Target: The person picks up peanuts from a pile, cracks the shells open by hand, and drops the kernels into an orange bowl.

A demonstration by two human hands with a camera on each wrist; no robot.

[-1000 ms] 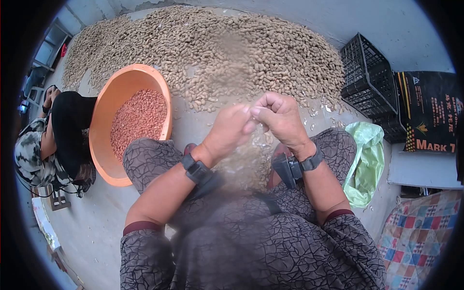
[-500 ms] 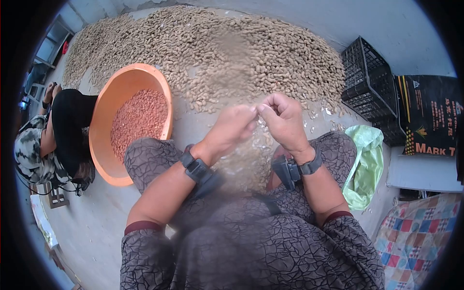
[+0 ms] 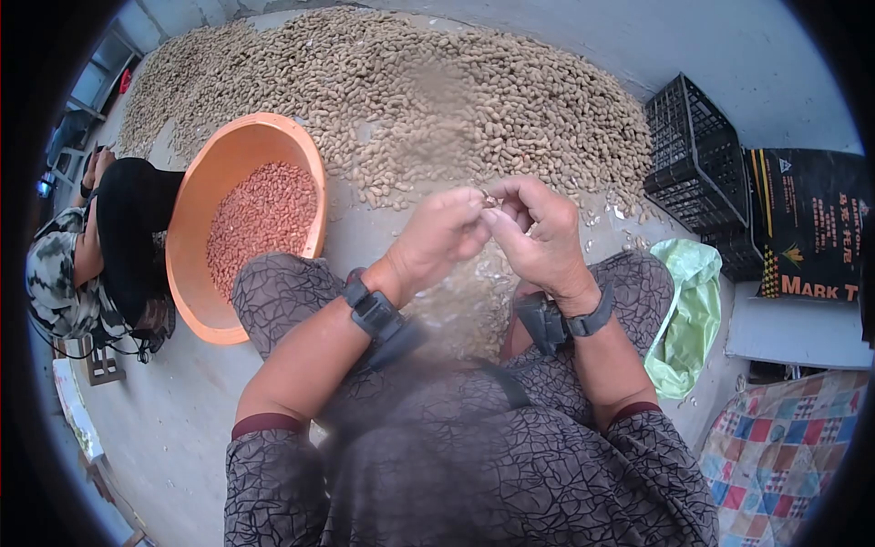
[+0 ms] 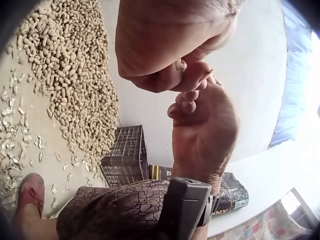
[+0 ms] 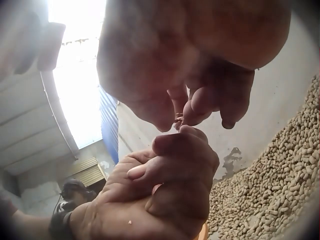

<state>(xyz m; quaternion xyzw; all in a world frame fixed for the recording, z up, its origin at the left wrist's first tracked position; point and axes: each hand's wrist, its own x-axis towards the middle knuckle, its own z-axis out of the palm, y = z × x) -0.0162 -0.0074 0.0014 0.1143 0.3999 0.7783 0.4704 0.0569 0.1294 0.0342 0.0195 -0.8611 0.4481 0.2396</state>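
Observation:
In front of the person's lap, both hands meet at the fingertips over a small peanut (image 3: 489,200), mostly hidden by the fingers. My right hand (image 3: 542,237) pinches it between thumb and bent forefinger. From the other side my left hand (image 3: 436,232) grips at the same spot with curled fingers. A brownish bit of the peanut shows between the fingertips in the right wrist view. Beyond the hands spreads a large heap of unshelled peanuts (image 3: 401,91). Left of the knees, a tilted orange basin (image 3: 190,237) holds many reddish shelled peanuts (image 3: 260,219).
Broken shells (image 3: 465,305) lie between the feet. To the right are a green plastic bag (image 3: 684,310), black crates (image 3: 697,150), a black printed sack (image 3: 811,223) and a patchwork cloth (image 3: 784,456). Another person (image 3: 87,264) sits at the far left.
The right fingers have opened out slightly, and a brownish bit now shows at the fingertips. The hands stay together in nearly the same place.

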